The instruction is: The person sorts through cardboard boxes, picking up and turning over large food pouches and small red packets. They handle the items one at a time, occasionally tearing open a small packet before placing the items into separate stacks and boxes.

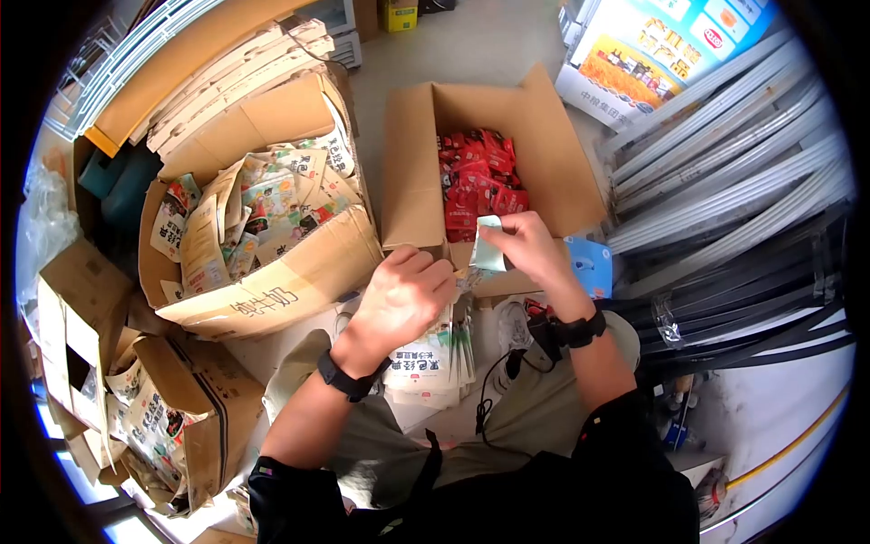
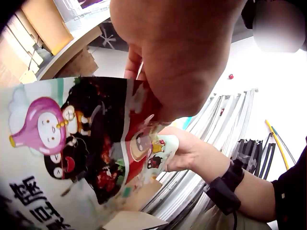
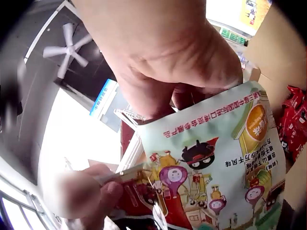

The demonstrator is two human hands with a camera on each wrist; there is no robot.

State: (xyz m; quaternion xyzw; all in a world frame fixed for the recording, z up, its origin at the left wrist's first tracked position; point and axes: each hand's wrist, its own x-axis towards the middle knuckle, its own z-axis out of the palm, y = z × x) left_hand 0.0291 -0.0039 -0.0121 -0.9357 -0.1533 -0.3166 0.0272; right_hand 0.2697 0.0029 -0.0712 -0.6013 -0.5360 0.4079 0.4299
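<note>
A flat, pale green food pouch (image 1: 489, 251) printed with cartoon figures is stretched between my two hands. My right hand (image 1: 535, 252) pinches its upper edge between thumb and fingers; the right wrist view shows the printed face of the pouch (image 3: 206, 148) hanging below that hand. At its other side, the fingers of my left hand (image 1: 403, 292) grip the dark red part. From the left wrist, the printed packaging (image 2: 53, 129) spreads below the left palm, whose fingertips are mostly hidden. Under the left hand, between the legs, stands a stack of similar pouches (image 1: 424, 364).
Ahead, an open carton (image 1: 412, 172) contains red sachets (image 1: 480, 181). To the left stands a large carton (image 1: 272, 299) full of printed pouches, with another carton (image 1: 222, 408) of pouches nearer. Metal profiles (image 1: 725, 163) and black strips (image 1: 752, 308) lie along the right.
</note>
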